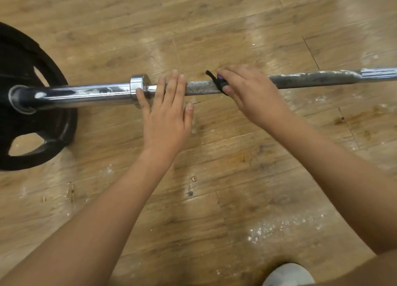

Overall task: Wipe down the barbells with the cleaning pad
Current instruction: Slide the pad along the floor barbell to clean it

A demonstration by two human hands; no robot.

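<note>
Grey shoe toe [289, 274] nearest me. Left hand [165, 115]: flat, fingers straight on long steel barbell [311, 78]. Right hand [247, 94]: I pinch black-and-purple cleaning pad [216, 82] round knurled shaft.

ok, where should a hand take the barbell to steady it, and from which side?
Grip the knurled shaft of the barbell just inboard of the collar, coming from above: it lies level and low over the floor, and the knurl is rougher than the chrome sleeve. The left hand rests there, clear of the cleaning pad under the right hand.
</note>
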